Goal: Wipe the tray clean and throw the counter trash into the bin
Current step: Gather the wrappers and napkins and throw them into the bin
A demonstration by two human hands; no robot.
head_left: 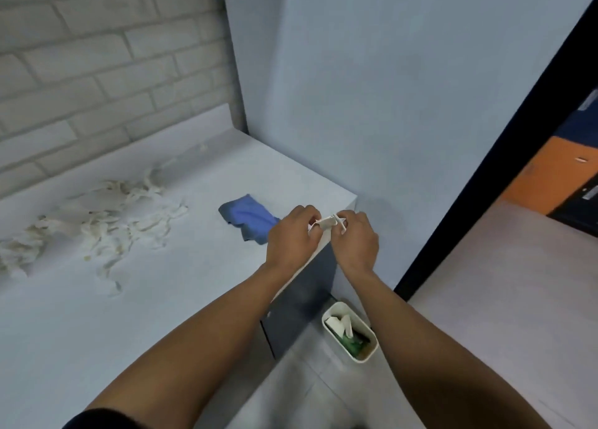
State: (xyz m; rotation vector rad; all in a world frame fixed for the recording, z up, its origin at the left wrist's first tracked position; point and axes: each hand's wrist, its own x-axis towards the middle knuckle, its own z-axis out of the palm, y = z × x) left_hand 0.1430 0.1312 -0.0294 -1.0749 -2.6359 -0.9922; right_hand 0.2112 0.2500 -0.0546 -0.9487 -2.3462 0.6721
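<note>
A small crumpled scrap of white paper (327, 222) is pinched between both hands above the right-hand corner of the pale white counter (181, 286). The left hand (293, 237) has its grip closed on the scrap's left end, fingers curled over it, and the right hand (354, 239) has its grip closed on the other end, so the two sets of knuckles nearly meet. Both forearms reach in from the bottom of the view, bare, with a dark sleeve edge (97, 419) at the left one. Just behind the left hand a folded blue cloth (247, 216) lies flat on the counter, partly hidden by the fingers. Farther left, well apart from the cloth, a loose scatter of torn white paper strips (106, 221) is spread over the counter toward the white brick wall (97, 66). Below the hands, on the grey tiled floor (307, 393) beside the counter's dark cabinet front (301, 302), stands a small white rectangular plastic bin (367, 352), open-topped, already holding some white paper pieces and something green. A plain pale wall panel (388, 89) rises behind the counter's corner, and a dark door frame (492, 176) runs diagonally to the right of it. I see no tray from here.
</note>
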